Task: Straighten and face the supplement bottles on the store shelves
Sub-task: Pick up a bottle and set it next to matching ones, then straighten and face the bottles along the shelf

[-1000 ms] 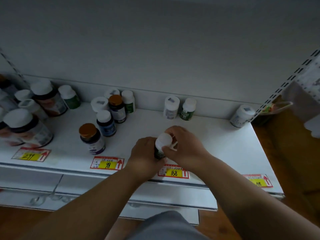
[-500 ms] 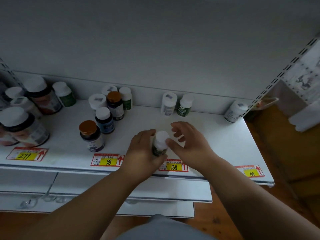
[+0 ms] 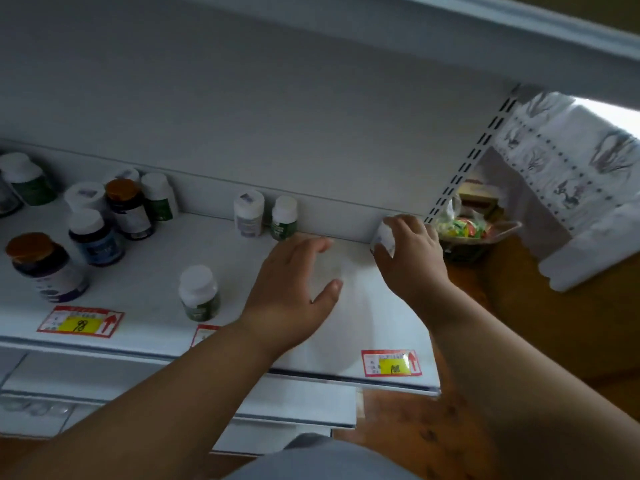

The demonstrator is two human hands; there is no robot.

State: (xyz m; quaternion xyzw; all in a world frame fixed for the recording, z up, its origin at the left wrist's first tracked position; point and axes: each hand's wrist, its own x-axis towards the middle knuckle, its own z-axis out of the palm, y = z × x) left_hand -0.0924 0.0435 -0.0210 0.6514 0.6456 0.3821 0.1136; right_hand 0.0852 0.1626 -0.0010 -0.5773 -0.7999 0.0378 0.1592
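A white shelf (image 3: 363,327) carries several supplement bottles. A white-capped green bottle (image 3: 199,292) stands upright near the front edge, free of both hands. My right hand (image 3: 410,258) grips a white bottle (image 3: 383,237) at the shelf's back right corner; my fingers hide most of it. My left hand (image 3: 294,289) hovers over bare shelf to the right of the green bottle, fingers loosely spread and holding nothing. At the back wall stand a white bottle (image 3: 248,218) and a small green bottle (image 3: 284,218).
Further left stand a blue bottle (image 3: 95,237), two brown-capped dark bottles (image 3: 46,268) (image 3: 129,209) and several more. Price tags (image 3: 80,322) (image 3: 391,362) line the front edge. A basket of coloured packets (image 3: 465,233) sits right of the slotted upright (image 3: 474,157).
Both hands let go of the green bottle, which now stands alone. My right hand reached to the back right corner and took the white bottle; my left hand moved right. The view shifted right.
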